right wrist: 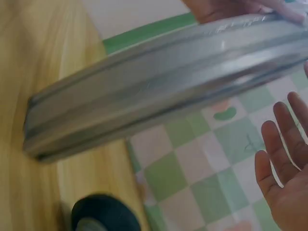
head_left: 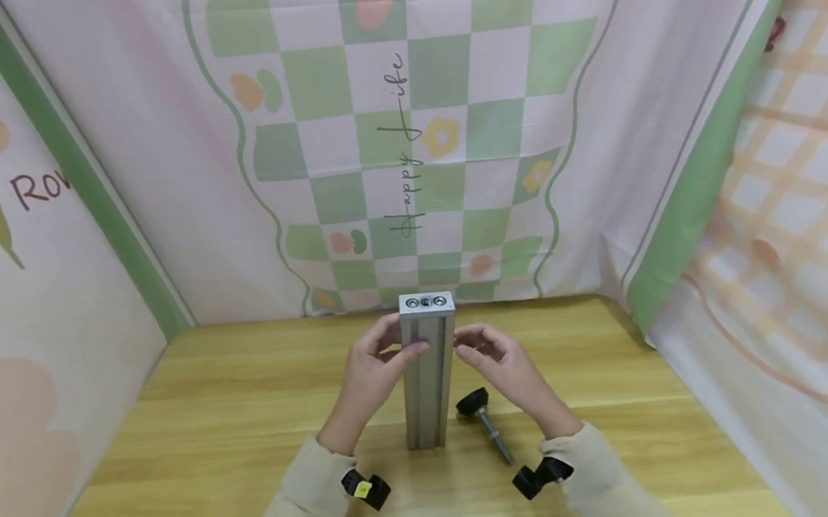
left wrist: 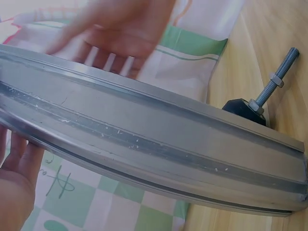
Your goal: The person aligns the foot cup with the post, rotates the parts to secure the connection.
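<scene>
A silver aluminium extrusion profile (head_left: 428,386) stands upright on the wooden table, its top end showing a row of holes. My left hand (head_left: 369,367) grips it near the top, thumb across the near face and fingers behind. My right hand (head_left: 504,364) is close to its right side; in the right wrist view the fingers (right wrist: 284,144) are spread and hold nothing. Long grooves run down the profile (left wrist: 154,130) in the left wrist view. A levelling foot (head_left: 473,401) with a black base, threaded rod and nuts (left wrist: 276,79) lies to the right of the profile.
The wooden tabletop (head_left: 239,431) ends at the back against a hanging cloth (head_left: 446,200) with green and white checks. More printed cloth hangs on the left and right sides. Each wrist carries a small black camera mount (head_left: 541,476).
</scene>
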